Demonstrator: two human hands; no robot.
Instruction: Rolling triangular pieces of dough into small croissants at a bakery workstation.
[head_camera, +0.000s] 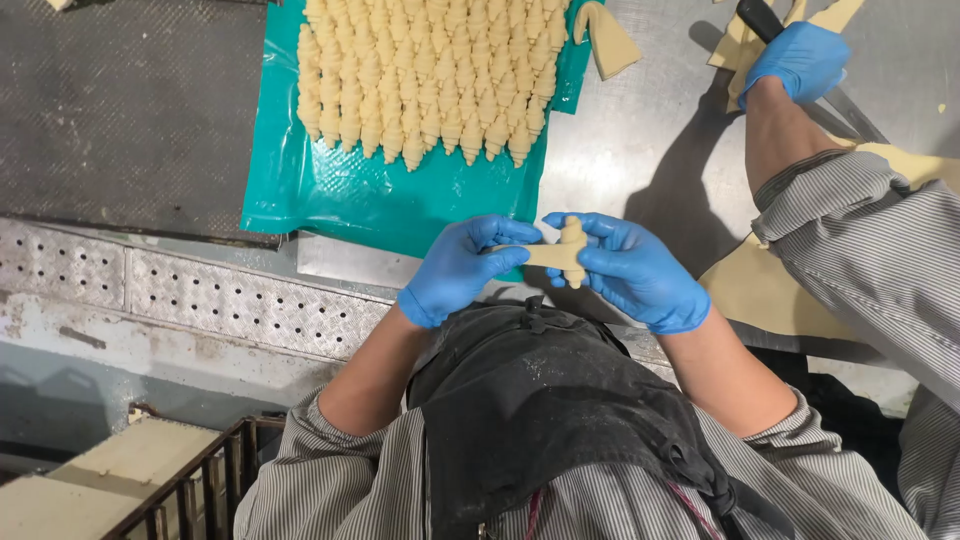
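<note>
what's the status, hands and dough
Left hand and right hand both pinch one dough piece. Rolled croissants ahead on teal sheet. Nothing between.

Ahead of my hands I see bare teal sheet (330, 195) as open room. Beyond it, croissant rows (430, 75) block the way. Bare steel table (640, 130) opens rightward, until a co-worker's arm (850, 230) crosses it.

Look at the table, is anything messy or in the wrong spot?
One rolled dough piece lies alone on the metal table, off the teal sheet where the other rolled dough pieces sit in neat rows. Otherwise nothing stands out: both hands, left and right, hold a piece of dough.
</note>
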